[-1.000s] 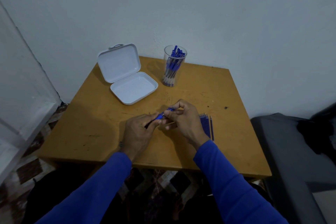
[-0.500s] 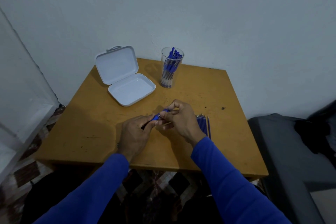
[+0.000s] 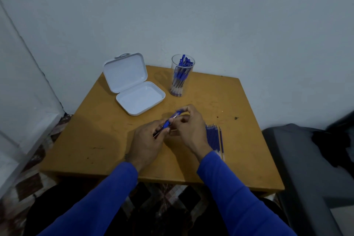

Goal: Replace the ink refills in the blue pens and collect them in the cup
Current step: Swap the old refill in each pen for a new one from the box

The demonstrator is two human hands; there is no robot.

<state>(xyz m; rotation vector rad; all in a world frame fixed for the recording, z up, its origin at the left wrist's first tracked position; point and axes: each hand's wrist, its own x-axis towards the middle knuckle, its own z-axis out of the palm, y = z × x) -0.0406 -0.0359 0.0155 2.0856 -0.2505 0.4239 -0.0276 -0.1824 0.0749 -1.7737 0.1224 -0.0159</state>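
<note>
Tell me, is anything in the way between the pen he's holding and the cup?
Nothing visible. Both hands hold the pen near the table's middle, and the tabletop up to the cup is bare. The open white box sits left of that path.

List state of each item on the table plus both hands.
Case: lid open, nothing visible inside.
Cup: upright, holds blue pens.
Pen: held by both hands above table.
Refills: lying in a row on table.
Left hand: gripping pen.
Right hand: pinching pen.

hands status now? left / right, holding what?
Left hand: closed, gripping the blue pen at its lower end.
Right hand: closed, pinching the same pen at its upper end.
</note>
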